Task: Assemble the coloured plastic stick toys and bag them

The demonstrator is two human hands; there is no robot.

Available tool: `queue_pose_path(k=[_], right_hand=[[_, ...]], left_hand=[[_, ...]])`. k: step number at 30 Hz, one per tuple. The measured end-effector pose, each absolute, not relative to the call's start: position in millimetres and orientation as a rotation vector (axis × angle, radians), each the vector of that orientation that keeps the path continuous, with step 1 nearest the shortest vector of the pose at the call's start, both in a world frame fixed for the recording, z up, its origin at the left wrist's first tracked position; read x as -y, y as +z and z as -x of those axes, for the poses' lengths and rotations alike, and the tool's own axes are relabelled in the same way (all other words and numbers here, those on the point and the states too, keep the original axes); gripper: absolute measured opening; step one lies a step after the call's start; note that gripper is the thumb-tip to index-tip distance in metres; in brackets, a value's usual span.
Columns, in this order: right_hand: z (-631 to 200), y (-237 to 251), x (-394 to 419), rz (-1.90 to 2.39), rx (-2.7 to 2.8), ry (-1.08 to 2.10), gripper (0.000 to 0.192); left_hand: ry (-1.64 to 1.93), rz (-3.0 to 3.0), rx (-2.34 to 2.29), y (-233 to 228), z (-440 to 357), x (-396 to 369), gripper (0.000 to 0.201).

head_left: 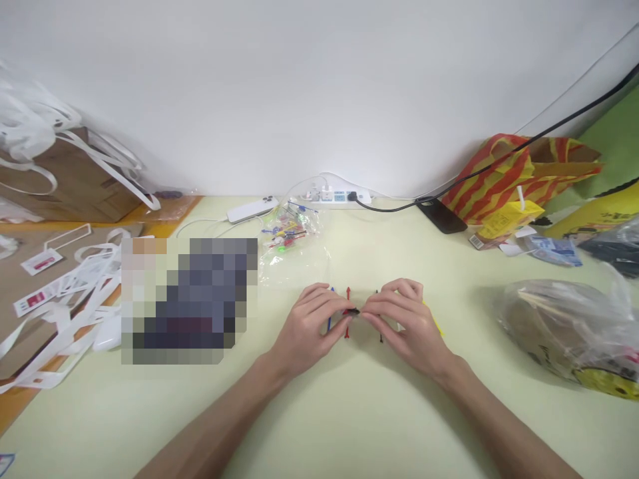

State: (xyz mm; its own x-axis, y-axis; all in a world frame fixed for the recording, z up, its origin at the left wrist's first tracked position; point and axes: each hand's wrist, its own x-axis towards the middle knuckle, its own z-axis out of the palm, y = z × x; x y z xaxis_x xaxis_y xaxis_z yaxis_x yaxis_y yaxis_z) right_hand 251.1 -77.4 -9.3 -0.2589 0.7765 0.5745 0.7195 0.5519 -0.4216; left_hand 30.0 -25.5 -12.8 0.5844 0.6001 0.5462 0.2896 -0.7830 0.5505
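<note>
The small black piece (353, 311) sits pinched between the fingertips of your two hands, resting low over the pale green table (349, 412). Your left hand (312, 319) closes on it from one side with thumb and forefinger; your right hand (399, 319) closes on it from the other, fingers curled in. What the piece is cannot be told at this size. A red stick (348, 293) stands across the pinch point, its ends showing above and below your fingertips. A blue stick (329, 324) lies just under your left fingers, and a dark stick (381, 338) shows below your right fingers; a yellow strip (435, 322) peeks out at the outer edge of your right hand. Beyond the grip, toward the wall, a clear plastic bag of coloured pieces (289, 233) lies on the table, and past it a white power strip (339, 196) with a black cable (499, 159) plugged in. Well off to the outer side of your right hand sits a crumpled clear bag (559, 326), and farther back a red-and-yellow striped bag (519, 166) with a yellow carton (504, 219) in front of it. Off to the outer side of your left hand lie white straps (60, 319) over brown cardboard (70, 179).
</note>
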Motion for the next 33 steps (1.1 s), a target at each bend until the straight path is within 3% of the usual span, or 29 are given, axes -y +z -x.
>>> queue_pose_path(k=[7,15,26,33], right_hand=[[-280.5,-8.1,74.3,1.427,2.222,-0.093,0.023],[-277.1,-15.1,75.2,1.439,2.367,-0.098,0.032],[-265.4,-22.6,75.5,1.378,2.385,-0.097,0.048],[-254.6,-11.9,81.4,1.165,2.049,-0.111,0.030]], left_hand=[[1.050,-2.282,-0.773,-17.9,-27.8,22.5,0.013],[1.070,-2.281,-0.760,-18.6,-28.6,22.4,0.004],[1.092,-2.348,-0.665,-19.3,-28.6,22.0,0.012],[1.199,-2.330,-0.523,-20.6,-29.3,21.5,0.019]])
